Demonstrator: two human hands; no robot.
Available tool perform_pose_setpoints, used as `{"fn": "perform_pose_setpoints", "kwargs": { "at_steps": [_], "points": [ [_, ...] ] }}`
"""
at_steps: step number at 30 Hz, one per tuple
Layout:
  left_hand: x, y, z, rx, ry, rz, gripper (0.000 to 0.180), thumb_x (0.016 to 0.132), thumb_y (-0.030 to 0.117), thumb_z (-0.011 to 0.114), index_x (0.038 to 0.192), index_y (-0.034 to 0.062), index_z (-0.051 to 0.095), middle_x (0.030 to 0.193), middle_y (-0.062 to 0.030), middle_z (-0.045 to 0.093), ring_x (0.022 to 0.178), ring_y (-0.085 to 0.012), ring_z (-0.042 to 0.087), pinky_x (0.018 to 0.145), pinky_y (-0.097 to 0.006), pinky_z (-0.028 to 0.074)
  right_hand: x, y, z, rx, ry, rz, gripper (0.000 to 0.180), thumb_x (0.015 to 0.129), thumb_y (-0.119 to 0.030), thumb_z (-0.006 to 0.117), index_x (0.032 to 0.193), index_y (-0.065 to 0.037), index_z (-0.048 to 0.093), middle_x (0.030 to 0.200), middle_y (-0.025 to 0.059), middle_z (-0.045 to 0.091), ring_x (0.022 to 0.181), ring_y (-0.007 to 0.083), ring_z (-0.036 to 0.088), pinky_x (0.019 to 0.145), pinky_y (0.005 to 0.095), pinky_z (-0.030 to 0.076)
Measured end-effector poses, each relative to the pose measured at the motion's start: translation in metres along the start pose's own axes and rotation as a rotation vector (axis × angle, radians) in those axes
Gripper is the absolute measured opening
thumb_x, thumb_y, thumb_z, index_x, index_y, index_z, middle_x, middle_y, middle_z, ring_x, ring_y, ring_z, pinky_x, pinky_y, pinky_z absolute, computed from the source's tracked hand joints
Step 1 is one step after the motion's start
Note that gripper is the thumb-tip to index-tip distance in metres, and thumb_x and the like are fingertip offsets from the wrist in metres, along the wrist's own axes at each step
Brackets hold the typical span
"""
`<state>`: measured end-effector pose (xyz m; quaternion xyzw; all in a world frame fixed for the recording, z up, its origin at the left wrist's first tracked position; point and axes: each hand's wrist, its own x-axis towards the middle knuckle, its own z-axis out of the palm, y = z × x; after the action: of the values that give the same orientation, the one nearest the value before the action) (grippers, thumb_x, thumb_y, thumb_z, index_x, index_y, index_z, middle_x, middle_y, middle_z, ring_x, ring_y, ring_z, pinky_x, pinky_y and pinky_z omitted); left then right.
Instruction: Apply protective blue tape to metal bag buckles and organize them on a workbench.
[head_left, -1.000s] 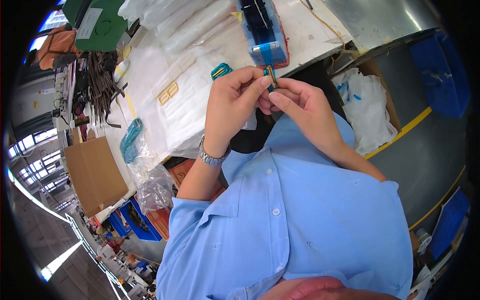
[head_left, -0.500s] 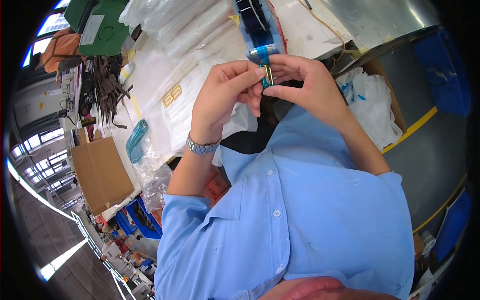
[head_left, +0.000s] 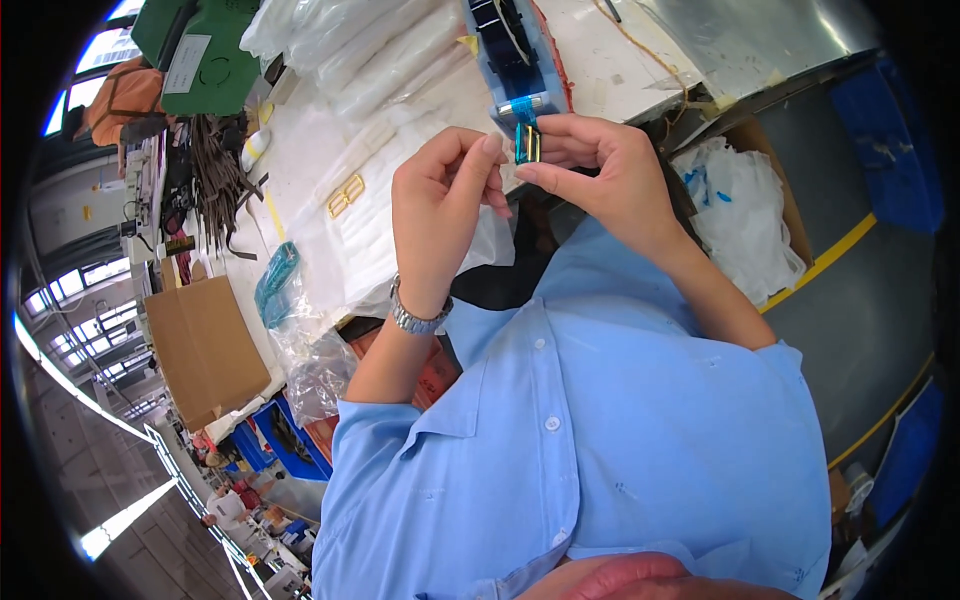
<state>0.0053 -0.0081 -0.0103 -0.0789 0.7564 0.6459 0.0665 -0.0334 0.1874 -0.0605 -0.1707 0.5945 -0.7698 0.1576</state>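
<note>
My right hand (head_left: 625,180) pinches a small gold metal buckle (head_left: 533,146) between thumb and fingers. Blue-green film (head_left: 519,146) lies along the buckle's left side. A strip of blue film (head_left: 524,108) runs over the front end of a light-blue tape dispenser (head_left: 490,82), just above the buckle. My left hand (head_left: 445,195) is close beside the buckle, fingers curled and thumb pressed to the index finger; whether anything is in that pinch is too small to see. To the left, another gold buckle with two openings (head_left: 345,195) rests on white wrapping on the table.
Clear plastic bags (head_left: 330,40) lie at the table's back. A teal bundle in plastic (head_left: 275,283) and a cardboard box (head_left: 207,345) are at left, with dark straps (head_left: 215,170) behind. White plastic bags (head_left: 740,220) fill a carton at right, beside blue bins (head_left: 890,140).
My left hand has drawn back a little to the left, off the buckle. The right hand still holds the buckle, which now shows more openly beneath the dispenser.
</note>
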Motion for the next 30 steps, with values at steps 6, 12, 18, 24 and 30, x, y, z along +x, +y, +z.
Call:
{"fn": "perform_pose_setpoints", "kwargs": {
  "at_steps": [6, 12, 18, 24, 30],
  "points": [
    [-0.012, -0.031, 0.027, 0.427, 0.241, 0.620, 0.022, 0.091, -0.007, 0.075, 0.112, -0.0042, 0.070, 0.095, -0.0103, 0.072, 0.079, -0.0158, 0.070, 0.074, -0.029, 0.060, -0.002, 0.006, 0.012, 0.258, 0.072, 0.019, 0.039, 0.095, -0.008, 0.082, 0.127, 0.010, 0.070, 0.110, 0.0131, 0.079, 0.099, 0.0133, 0.075, 0.088, 0.0253, 0.061],
    [-0.010, -0.046, 0.038, 0.533, 0.391, 0.835, 0.017, 0.087, -0.008, 0.077, 0.103, -0.0029, 0.073, 0.089, -0.0120, 0.072, 0.074, -0.0197, 0.069, 0.067, -0.030, 0.053, -0.013, 0.000, 0.017, 0.203, 0.154, 0.056, 0.036, 0.097, -0.011, 0.081, 0.124, 0.010, 0.071, 0.108, 0.0128, 0.080, 0.096, 0.0095, 0.073, 0.084, 0.0236, 0.059],
    [-0.016, -0.046, 0.037, 0.504, 0.305, 0.808, 0.020, 0.083, -0.004, 0.080, 0.102, 0.0011, 0.076, 0.083, -0.0135, 0.072, 0.071, -0.0271, 0.068, 0.063, -0.035, 0.052, -0.027, 0.004, 0.018, 0.205, 0.163, 0.126, 0.033, 0.099, -0.016, 0.079, 0.118, 0.009, 0.073, 0.101, 0.0097, 0.080, 0.089, 0.0080, 0.072, 0.080, 0.0224, 0.058],
    [-0.008, -0.048, 0.034, 0.292, 0.250, 0.510, 0.016, 0.093, 0.001, 0.077, 0.108, -0.0025, 0.077, 0.088, -0.0104, 0.075, 0.071, -0.0160, 0.073, 0.062, -0.027, 0.056, -0.016, 0.018, 0.004, 0.249, 0.119, 0.151, 0.032, 0.104, -0.021, 0.074, 0.120, 0.007, 0.074, 0.102, 0.0085, 0.080, 0.090, 0.0096, 0.074, 0.080, 0.0242, 0.060],
    [-0.004, -0.041, 0.035, 0.055, 0.164, 0.347, 0.017, 0.105, 0.004, 0.067, 0.116, -0.0077, 0.073, 0.086, -0.0070, 0.072, 0.073, -0.0116, 0.070, 0.066, -0.026, 0.060, -0.002, 0.026, -0.004, 0.131, 0.080, 0.048, 0.032, 0.105, -0.015, 0.068, 0.128, 0.007, 0.070, 0.110, 0.0102, 0.079, 0.096, 0.0135, 0.075, 0.088, 0.0285, 0.061]
  ]
}}
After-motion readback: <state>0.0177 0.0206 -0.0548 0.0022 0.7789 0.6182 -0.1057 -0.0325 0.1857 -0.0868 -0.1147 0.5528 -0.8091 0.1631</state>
